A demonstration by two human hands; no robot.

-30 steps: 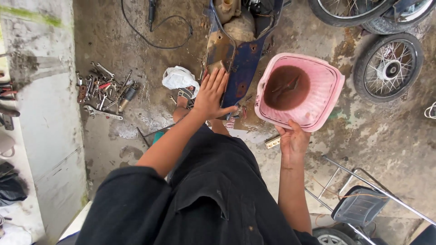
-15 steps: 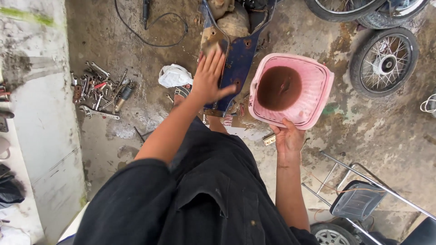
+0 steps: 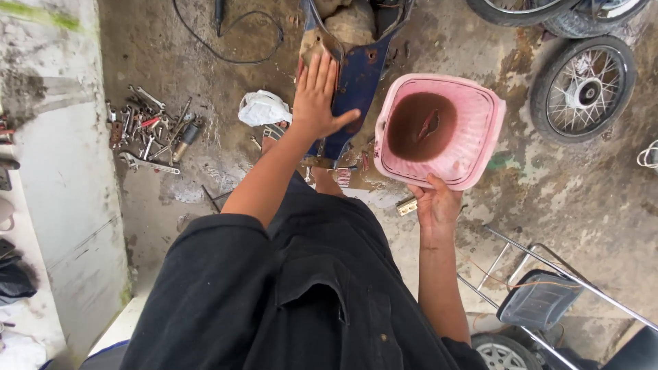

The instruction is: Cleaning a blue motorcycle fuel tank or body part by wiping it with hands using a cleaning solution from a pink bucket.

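My right hand (image 3: pixel 436 203) grips the near rim of a pink plastic basket (image 3: pixel 480 130) whose bottom is stained dark brown. It holds the basket tilted above the concrete floor. My left hand (image 3: pixel 317 98) is spread flat, fingers apart, over or on a dirty blue body panel (image 3: pixel 356 82) lying on the floor; contact is hard to judge. My dark clothing fills the lower middle of the view.
A pile of wrenches and other hand tools (image 3: pixel 147 133) lies at the left, next to a white rag (image 3: pixel 262 108). Spoked wheels (image 3: pixel 582 89) rest at the upper right. A metal frame with a dark seat (image 3: pixel 541 298) stands lower right. A black cable (image 3: pixel 233 34) runs along the top.
My left hand has reached further forward over the blue panel. The pink basket has been lifted and tipped more toward me in my right hand.
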